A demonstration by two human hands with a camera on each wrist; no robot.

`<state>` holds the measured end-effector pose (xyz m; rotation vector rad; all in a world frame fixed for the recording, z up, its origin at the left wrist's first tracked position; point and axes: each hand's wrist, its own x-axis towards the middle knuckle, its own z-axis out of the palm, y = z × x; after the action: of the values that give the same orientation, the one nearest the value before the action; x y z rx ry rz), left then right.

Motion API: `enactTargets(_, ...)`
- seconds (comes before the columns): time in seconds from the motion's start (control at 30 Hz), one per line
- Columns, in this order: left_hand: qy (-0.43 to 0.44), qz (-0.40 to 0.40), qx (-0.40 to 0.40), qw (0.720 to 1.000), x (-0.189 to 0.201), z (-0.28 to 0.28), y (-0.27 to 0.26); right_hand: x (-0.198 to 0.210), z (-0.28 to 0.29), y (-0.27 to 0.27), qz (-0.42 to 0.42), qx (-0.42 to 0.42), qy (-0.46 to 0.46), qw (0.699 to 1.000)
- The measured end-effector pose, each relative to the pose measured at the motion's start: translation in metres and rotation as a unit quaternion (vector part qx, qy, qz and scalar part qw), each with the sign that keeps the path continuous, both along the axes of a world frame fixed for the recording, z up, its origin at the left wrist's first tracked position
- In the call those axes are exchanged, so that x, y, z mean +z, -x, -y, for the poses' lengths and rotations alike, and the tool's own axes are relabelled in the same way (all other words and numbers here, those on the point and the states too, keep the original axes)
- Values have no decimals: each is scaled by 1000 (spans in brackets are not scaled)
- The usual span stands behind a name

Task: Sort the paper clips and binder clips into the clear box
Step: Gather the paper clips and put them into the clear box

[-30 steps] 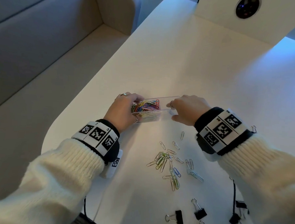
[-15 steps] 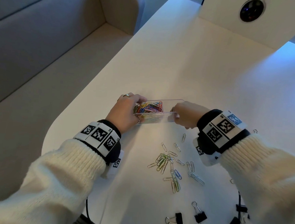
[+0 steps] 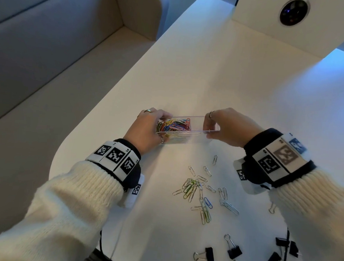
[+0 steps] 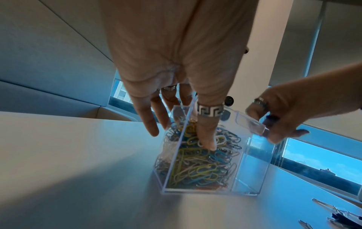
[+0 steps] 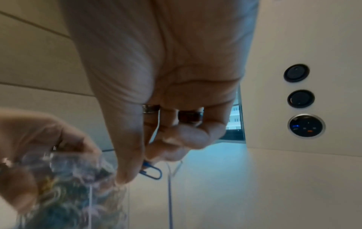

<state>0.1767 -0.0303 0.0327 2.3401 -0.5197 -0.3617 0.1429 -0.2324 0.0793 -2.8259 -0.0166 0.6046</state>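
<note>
While the left hand (image 3: 147,127) steadies the slippery, rigid clear plastic box (image 3: 194,136) by its walls, the right hand (image 5: 156,139) pinches a light blue wire paper clip (image 5: 151,171).

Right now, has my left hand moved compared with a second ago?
No. The left hand still grips the left end of the clear box, at the same offset from the loose paper clips lying nearer the person.
</note>
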Motion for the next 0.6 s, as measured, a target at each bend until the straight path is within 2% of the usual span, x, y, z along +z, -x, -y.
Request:
enactTargets(0.23, 34, -7, -1, 999, 3, -1, 2, 26, -27, -5, 155, -11, -147, 977)
enactTargets(0.33, 41, -11, 8, 999, 2, -2, 2, 14, -50, -10, 149, -2, -161, 976)
enactTargets(0.43, 52, -14, 9, 999, 2, -2, 2, -3, -58, -13, 112, 15, -118, 987)
enactTargets(0.6, 62, -19, 15, 998, 1, -3, 1, -2, -41, -9, 168, -14, -177, 970)
